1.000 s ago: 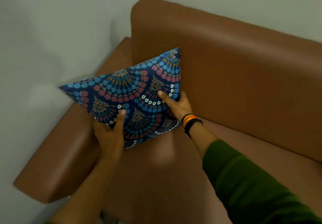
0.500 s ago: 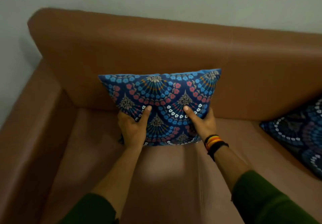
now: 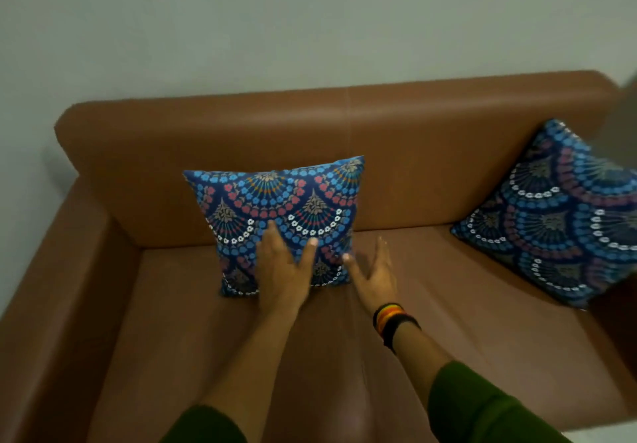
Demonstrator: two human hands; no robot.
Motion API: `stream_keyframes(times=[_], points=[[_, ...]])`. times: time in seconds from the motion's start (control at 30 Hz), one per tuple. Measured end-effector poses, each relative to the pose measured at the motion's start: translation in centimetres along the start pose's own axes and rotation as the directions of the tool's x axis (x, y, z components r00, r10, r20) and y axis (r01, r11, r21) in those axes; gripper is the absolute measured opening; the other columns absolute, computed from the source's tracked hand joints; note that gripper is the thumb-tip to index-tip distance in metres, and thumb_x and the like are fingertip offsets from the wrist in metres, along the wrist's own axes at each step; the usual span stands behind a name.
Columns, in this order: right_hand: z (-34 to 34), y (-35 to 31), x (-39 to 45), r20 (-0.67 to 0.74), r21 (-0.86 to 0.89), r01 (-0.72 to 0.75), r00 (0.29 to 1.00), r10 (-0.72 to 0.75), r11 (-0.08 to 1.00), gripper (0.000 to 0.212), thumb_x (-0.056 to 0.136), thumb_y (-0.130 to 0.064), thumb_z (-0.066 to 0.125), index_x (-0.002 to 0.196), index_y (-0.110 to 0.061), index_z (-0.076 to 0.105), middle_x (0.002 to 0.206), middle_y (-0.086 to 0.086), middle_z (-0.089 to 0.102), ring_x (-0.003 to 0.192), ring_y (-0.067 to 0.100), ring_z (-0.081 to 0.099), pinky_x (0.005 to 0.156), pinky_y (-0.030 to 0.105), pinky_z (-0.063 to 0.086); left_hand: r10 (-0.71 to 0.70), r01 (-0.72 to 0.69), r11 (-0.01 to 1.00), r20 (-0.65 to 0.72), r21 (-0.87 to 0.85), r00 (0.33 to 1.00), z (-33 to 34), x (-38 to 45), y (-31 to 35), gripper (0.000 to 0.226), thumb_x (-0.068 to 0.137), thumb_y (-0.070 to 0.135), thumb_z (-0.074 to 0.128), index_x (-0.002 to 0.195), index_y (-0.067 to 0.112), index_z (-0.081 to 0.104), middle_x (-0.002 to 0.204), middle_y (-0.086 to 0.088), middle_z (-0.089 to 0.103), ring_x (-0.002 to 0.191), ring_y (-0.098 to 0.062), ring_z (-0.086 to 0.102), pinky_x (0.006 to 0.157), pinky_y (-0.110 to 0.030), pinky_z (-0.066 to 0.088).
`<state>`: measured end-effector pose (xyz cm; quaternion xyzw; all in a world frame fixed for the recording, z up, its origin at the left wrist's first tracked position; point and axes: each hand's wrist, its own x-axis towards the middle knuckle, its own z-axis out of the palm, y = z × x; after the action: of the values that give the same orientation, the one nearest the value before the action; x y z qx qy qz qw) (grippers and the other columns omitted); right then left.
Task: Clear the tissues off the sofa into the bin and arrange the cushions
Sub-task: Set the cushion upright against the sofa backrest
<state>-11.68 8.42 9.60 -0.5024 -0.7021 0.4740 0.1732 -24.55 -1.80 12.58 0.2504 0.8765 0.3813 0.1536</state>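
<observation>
— Head view: what's cut off or hard to read?

— The second cushion [image 3: 565, 222] at the sofa's right end runs out of frame at the right edge, and a blurred grey shape crosses its top corner; I cannot tell what that is. Both green sleeves [image 3: 482, 408] are cropped at the bottom. The fingertips are smeared by motion.

— And against half a second ago?

— Then both hands clasped the patterned cushion [image 3: 275, 215] at its lower edge. Now it stands upright on the seat, leaning against the backrest of the brown sofa [image 3: 413, 139], left of centre. The left hand [image 3: 282, 270] lies flat on its lower front, fingers spread, grip loosened. The right hand [image 3: 374, 277], with banded bracelets [image 3: 393, 320] at the wrist, has come off it and hovers just beside its lower right corner, fingers apart, holding nothing.

— Any bin or tissues?

— Neither shows here.
</observation>
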Motion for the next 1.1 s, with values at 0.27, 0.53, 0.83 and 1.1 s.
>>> stream_keyframes(times=[0.27, 0.53, 0.83, 1.1], points=[[-17.8, 5.5, 1.1, -0.304, 0.165, -0.201, 0.921, 0.243, 0.966, 0.080, 0.092, -0.052, 0.059, 0.154, -0.013, 0.026, 0.161, 0.010, 0.028, 0.144, 0.029, 0.032, 0.117, 0.046, 0.029, 0.200, -0.214, 0.977, 0.293, 0.016, 0.935, 9.7, -3.8, 14.5, 0.081, 0.095, 0.070, 0.043, 0.162, 0.033, 0.015, 0.171, 0.003, 0.015, 0.157, -0.020, 0.012, 0.127, -0.046, 0.014], [-33.7, 17.3, 8.0, -0.422, 0.500, -0.366, 0.688, 0.590, 0.785, 0.083, 0.088, -0.057, 0.063, 0.149, -0.010, 0.031, 0.147, 0.013, 0.044, 0.130, 0.036, 0.047, 0.105, 0.048, 0.041, 0.178, -0.190, 0.981, 0.541, -0.034, 0.822, 28.8, -1.2, 25.1, 0.086, 0.091, 0.075, 0.046, 0.161, 0.031, 0.020, 0.168, -0.002, 0.025, 0.152, -0.025, 0.026, 0.121, -0.044, 0.028], [-39.7, 25.4, 13.4, -0.382, 0.554, -0.268, 0.759, 0.527, 0.788, 0.104, 0.063, -0.063, 0.084, 0.146, -0.033, 0.030, 0.143, -0.004, 0.050, 0.125, 0.023, 0.054, 0.104, 0.050, 0.048, 0.033, 0.055, 0.990, 0.599, -0.128, 0.800, 41.7, 3.0, 29.3, 0.129, 0.061, 0.085, 0.072, 0.161, 0.032, 0.009, 0.169, 0.002, 0.021, 0.154, -0.027, 0.025, 0.122, -0.053, 0.030], [-36.3, 18.4, 12.0, -0.209, 0.425, -0.150, 0.943, 0.258, 0.893, 0.070, 0.080, -0.046, 0.078, 0.140, -0.033, 0.044, 0.128, -0.015, 0.058, 0.106, 0.003, 0.058, 0.078, 0.015, 0.048, -0.140, 0.250, 0.936, 0.387, -0.248, 0.911, 32.3, 1.3, 25.6, 0.092, 0.055, 0.074, 0.086, 0.129, 0.034, 0.048, 0.129, 0.012, 0.063, 0.119, -0.013, 0.061, 0.103, -0.046, 0.054]])
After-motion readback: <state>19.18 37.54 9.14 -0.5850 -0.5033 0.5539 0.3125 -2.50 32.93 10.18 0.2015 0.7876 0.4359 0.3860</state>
